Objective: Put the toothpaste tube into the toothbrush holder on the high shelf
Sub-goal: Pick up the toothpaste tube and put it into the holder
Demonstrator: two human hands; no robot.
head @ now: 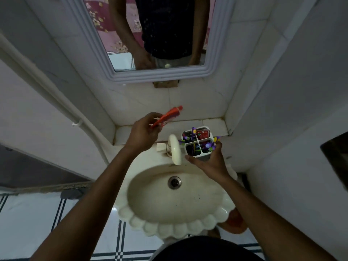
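Observation:
My left hand (144, 131) is shut on an orange-red toothpaste tube (168, 116), held above the tiled shelf (211, 126) with its cap pointing up and to the right. The tube's lower end is hidden in my fingers. My right hand (209, 159) grips a white toothbrush holder (197, 143) from below and the side, in front of the shelf's edge over the sink. The holder has several compartments filled with purple-handled brushes and a red packet. The tube is to the left of the holder and apart from it.
A cream faucet (175, 149) stands just left of the holder. Below is a scalloped cream sink (175, 221) with a drain (174, 182). A framed mirror (156, 34) hangs above the shelf. White walls close in on both sides.

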